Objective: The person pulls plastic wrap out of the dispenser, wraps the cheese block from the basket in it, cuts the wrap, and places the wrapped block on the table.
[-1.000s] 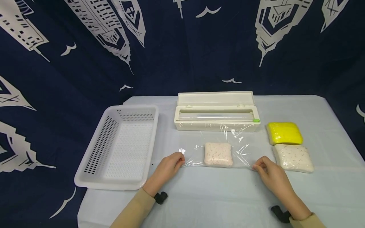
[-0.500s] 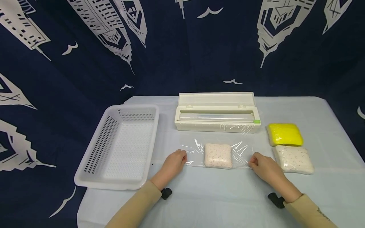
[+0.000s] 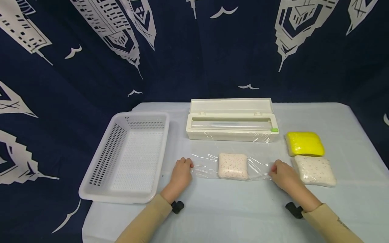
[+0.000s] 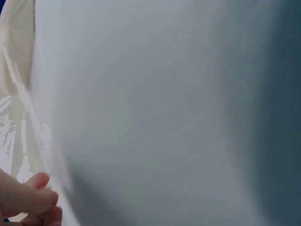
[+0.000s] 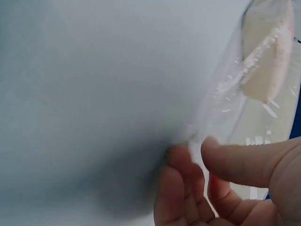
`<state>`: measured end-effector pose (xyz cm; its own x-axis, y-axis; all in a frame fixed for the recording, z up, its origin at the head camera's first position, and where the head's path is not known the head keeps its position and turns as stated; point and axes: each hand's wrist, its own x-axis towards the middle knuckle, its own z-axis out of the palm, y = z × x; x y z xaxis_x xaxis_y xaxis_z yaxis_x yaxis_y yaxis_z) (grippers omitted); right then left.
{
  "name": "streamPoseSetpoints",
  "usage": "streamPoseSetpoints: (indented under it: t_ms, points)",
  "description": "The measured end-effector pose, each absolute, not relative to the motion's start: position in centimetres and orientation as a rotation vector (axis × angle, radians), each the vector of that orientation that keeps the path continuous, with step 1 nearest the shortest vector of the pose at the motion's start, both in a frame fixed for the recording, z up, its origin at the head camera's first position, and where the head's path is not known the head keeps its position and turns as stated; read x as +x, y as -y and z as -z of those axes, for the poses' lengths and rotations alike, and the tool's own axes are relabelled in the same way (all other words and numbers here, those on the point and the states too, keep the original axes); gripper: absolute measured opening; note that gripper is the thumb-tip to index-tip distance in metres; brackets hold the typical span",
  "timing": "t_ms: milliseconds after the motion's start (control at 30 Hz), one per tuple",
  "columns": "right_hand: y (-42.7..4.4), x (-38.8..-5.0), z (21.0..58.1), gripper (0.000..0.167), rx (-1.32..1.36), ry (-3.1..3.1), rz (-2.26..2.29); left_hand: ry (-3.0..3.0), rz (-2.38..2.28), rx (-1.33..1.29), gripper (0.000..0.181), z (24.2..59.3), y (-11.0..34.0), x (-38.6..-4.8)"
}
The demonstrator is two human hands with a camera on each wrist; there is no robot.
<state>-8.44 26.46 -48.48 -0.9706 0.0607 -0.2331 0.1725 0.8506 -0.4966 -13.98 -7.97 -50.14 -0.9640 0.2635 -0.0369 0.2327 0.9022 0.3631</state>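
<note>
A pale speckled block [image 3: 233,166], soft-edged like a bar of soap, lies under clear plastic wrap [image 3: 258,166] mid-table. The wrap runs back toward the front of a cream wrap dispenser [image 3: 232,135], whose lid stands up and whose roll shows inside. My left hand [image 3: 181,174] pinches the wrap's near left corner; thumb and fingertips meet at its edge in the left wrist view. On the other side my right hand [image 3: 285,176] holds the near right corner between thumb and fingers [image 5: 181,157]. The exact grip points are partly hidden by the fingers.
At left stands a white perforated basket [image 3: 162,145]. To the right, a yellow wrapped block [image 3: 305,144] touches a white speckled wrapped block [image 3: 315,171], close beside my right hand. A green slider [image 3: 274,130] sits at the dispenser's right end. Dark patterned cloth hangs behind.
Over the last half second my left hand has shifted slightly left and my right hand slightly right, spreading the wrap's near edge. Earlier, both had moved a little inward. The block stays put.
</note>
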Motion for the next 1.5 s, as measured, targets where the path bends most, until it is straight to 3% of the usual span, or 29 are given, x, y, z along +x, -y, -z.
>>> streamPoseSetpoints:
  t_ms: [100, 333, 633, 1200, 1500]
  points:
    - [-26.0, -7.4, 47.8, 0.012, 0.19, -2.911, 0.779, -3.044, -0.53, 0.44, 0.022, 49.3, 7.6, -13.4]
    - [-22.3, -5.6, 47.3, 0.008, 0.009, -2.944, 0.851, -2.867, -0.794, 0.622, 0.007, 47.9, 4.8, -10.8]
    - [-20.0, -5.8, 48.2, 0.018, 0.144, -2.797, 1.028, -2.817, -0.947, 0.534, 0.013, 49.7, 1.6, -9.9]
    - [-19.2, -5.8, 49.0, 0.03, 0.293, -2.798, 1.147, -2.802, -1.115, 0.437, 0.023, 50.4, 0.7, -9.4]
    - [-18.9, -6.0, 48.2, 0.024, 0.366, -2.892, 1.203, -2.818, -1.225, 0.291, 0.033, 49.6, 0.5, -9.7]
